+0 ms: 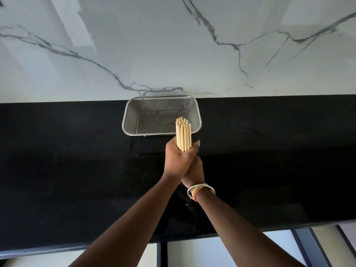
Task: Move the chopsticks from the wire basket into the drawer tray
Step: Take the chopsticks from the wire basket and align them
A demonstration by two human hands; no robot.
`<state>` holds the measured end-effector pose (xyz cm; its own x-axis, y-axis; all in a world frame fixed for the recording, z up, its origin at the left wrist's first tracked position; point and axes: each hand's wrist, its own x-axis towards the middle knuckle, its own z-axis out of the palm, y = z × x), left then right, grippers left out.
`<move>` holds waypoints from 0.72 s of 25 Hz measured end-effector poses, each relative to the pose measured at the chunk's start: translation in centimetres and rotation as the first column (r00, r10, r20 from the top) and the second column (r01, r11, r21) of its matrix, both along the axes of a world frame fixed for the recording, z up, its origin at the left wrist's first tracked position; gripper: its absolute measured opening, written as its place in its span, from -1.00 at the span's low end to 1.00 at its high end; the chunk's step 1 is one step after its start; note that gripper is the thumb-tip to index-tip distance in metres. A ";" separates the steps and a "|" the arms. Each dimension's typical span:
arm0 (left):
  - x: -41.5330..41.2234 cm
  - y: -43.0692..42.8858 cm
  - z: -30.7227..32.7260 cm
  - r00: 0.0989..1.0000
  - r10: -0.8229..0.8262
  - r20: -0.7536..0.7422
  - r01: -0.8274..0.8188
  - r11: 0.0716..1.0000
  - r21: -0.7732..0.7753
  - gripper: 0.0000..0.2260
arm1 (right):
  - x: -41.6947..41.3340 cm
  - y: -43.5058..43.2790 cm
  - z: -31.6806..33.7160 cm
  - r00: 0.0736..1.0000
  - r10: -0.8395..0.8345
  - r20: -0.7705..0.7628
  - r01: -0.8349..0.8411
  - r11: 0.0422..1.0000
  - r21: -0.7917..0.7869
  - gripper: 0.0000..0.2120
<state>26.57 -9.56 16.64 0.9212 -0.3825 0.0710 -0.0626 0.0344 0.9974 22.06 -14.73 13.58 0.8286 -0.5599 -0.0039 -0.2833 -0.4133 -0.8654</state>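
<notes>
Both hands clamp the bundle of chopsticks [183, 136] upright: left hand [178, 159] on top, right hand [194, 171] below, over the black bench [77, 160], just in front of the emptied wire basket [161, 115]. Risk: loose grip lets sticks slide out and scatter. Drawer tray not visible.

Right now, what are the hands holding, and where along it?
Both hands, left hand above right hand, grip the bundle of chopsticks upright by its lower part, in front of the wire basket.

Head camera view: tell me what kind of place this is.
Most likely a home kitchen: a black counter below a marble-look wall, a wire basket on it, and a bundle of chopsticks held in both hands.
</notes>
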 end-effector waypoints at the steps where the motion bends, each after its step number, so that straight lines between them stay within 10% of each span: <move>1: 0.5 0.0 0.1 0.999 0.008 -0.040 -0.007 1.000 0.021 -0.74 | -0.1 0.1 0.4 1.000 -0.013 -0.015 0.014 0.999 0.053 -0.71; 6: -0.3 2.1 0.5 0.948 -0.056 -0.315 0.095 0.989 0.111 -0.56 | -0.3 0.8 3.4 0.977 -0.070 -0.200 0.060 0.997 -0.056 -0.74; 12: -4.6 5.2 0.3 0.818 -0.023 -0.575 -0.043 0.994 -0.100 -0.84 | -3.2 3.1 5.9 0.897 0.056 -0.439 -0.112 0.988 -0.102 -0.76; 16: -6.2 7.4 1.9 0.699 -0.051 -0.713 -0.092 0.983 -0.160 -0.84 | -5.3 3.6 7.5 0.837 0.296 -0.461 -0.166 0.939 0.301 -0.54; 18: -6.7 8.4 2.6 0.665 -0.121 -0.737 -0.101 0.963 -0.249 -0.79 | -6.1 3.8 8.2 0.910 0.303 -0.284 -0.035 0.738 0.674 -0.60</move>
<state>19.86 -1.14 19.28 0.7040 -0.4624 -0.5390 0.6928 0.2802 0.6645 15.94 -10.92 21.77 0.7722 -0.1598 -0.6150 -0.6008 0.1315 -0.7885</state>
